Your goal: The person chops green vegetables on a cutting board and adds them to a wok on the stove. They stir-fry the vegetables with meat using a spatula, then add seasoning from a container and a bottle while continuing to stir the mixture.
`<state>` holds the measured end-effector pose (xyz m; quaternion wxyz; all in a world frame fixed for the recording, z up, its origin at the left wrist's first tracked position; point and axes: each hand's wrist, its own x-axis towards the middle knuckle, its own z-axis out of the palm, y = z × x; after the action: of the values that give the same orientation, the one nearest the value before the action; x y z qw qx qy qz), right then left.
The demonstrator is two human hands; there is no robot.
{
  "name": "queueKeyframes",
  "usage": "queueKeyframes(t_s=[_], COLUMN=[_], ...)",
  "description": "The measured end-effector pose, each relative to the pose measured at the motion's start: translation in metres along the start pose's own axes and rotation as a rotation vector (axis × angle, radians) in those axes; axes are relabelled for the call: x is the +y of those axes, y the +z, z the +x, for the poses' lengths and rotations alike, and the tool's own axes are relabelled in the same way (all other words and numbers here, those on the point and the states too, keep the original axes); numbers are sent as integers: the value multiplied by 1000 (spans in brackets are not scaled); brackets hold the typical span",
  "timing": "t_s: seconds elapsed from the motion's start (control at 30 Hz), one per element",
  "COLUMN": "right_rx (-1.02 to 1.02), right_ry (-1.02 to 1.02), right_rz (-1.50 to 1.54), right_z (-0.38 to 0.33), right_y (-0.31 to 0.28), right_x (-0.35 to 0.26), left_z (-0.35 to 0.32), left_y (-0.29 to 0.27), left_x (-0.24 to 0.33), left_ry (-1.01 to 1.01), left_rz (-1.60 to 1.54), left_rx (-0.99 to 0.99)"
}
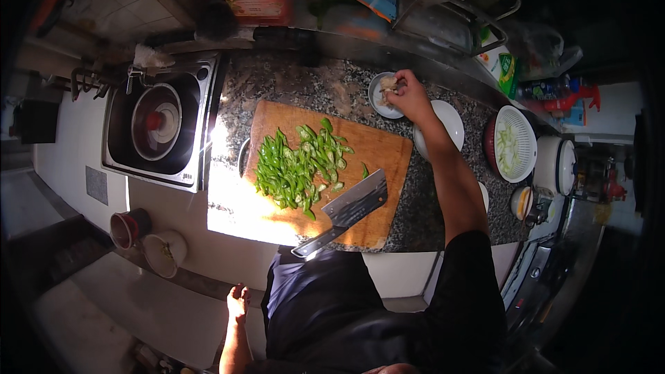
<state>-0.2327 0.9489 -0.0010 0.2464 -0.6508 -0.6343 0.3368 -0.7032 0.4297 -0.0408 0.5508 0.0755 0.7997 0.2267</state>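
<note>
right hand (409, 94): pinching pale pieces (387, 84) at far small bowl (375, 88) | left hand (237, 299): half open, empty, near left | cleaver (355, 200): on cutting board (384, 150)

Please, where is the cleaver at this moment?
In the head view, the cleaver lies on the near right part of the wooden cutting board, beside the sliced green peppers, its handle extending past the board's near edge.
</note>
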Motion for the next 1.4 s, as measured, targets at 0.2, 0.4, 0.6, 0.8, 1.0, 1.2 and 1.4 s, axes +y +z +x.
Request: queueKeyframes(t_s=[0.2, 0.4, 0.6, 0.8, 1.0, 1.2, 1.4], right_rx=[-77, -109, -72, -26, 28, 113, 182], right_ry=[55, 182, 173, 122, 45, 16, 30], right_rz=[579, 746, 781, 689, 701, 457, 4], right_z=[-5, -12, -16, -12, -12, 0, -7], right_y=[-12, -30, -39, -37, -29, -13, -10], right_x=[-12, -12, -13, -18, -6, 7, -6], left_z=[3, 8, 4, -14, -7, -9, -22], left_y=[-2, -1, 11, 37, 36, 26, 32], left_x=[-7, -12, -11, -2, -26, -42, 4], left_ry=[-54, -19, -10, -47, 7, -35, 73], left_rz=[37, 56, 65, 64, 34, -35, 106], left_rx=[14, 11, 39, 56, 3, -21, 14])
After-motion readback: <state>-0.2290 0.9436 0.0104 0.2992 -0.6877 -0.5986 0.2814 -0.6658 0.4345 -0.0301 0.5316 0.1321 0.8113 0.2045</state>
